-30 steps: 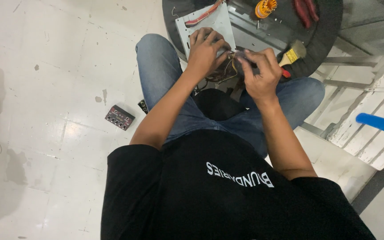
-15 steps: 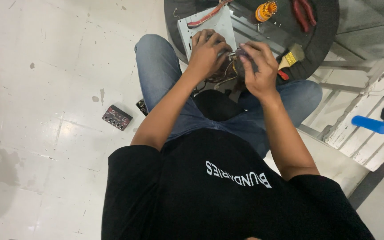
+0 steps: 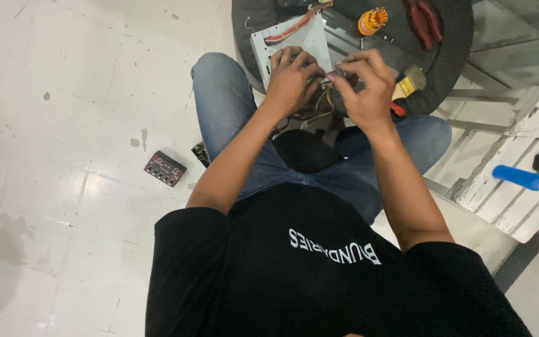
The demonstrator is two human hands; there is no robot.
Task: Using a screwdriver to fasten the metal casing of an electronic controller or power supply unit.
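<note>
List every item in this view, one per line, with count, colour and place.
Grey metal panel: one, grey, on the dark round table, under the left hand.
Bundle of thin wires: one, mixed colours, hanging below both hands.
Dark round table: one, black, top centre.
Orange bit holder: one, orange, on the table.
Red-handled pliers: one, red, on the table, right of the bit holder.
Paintbrush: one, pale bristles, at the table edge.
Small black connector block: one, black with red, on the white floor.
White wooden pallet: one, white, right.
Blue-handled tool: one, blue, on the pallet.
Left hand: on the panel.
Right hand: pinching something small, too small to identify.
</note>
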